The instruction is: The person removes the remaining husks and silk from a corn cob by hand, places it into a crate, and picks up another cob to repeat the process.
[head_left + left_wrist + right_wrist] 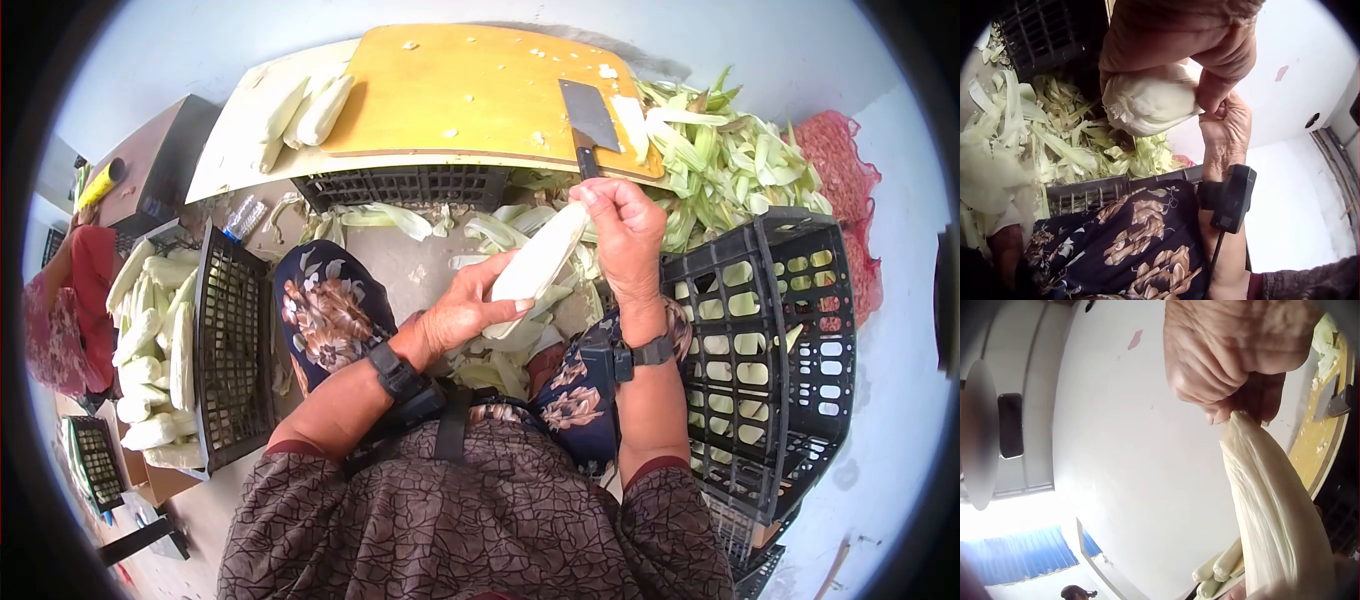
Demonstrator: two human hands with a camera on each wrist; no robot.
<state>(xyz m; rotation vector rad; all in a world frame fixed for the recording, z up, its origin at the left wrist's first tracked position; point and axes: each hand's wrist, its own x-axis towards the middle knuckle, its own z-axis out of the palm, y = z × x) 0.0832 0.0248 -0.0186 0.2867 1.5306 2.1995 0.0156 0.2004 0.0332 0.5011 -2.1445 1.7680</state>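
Corn (540, 257) held in mid-air, near the board (430, 80).
Left hand (468, 308) has fingers clamped round its thick end; right hand (630, 232) pinches its narrow tip, fingers together. A cleaver (590, 113) lies on the board, near heaped husks (725, 160).

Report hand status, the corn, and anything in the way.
Left hand gripping corn ear; right hand pinching its tip. Pale husk on. Cleaver unheld on yellow board. Nothing visibly blocking.

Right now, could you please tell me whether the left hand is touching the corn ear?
Touching: the head view shows the left hand gripping the corn ear, thumb laid across it.
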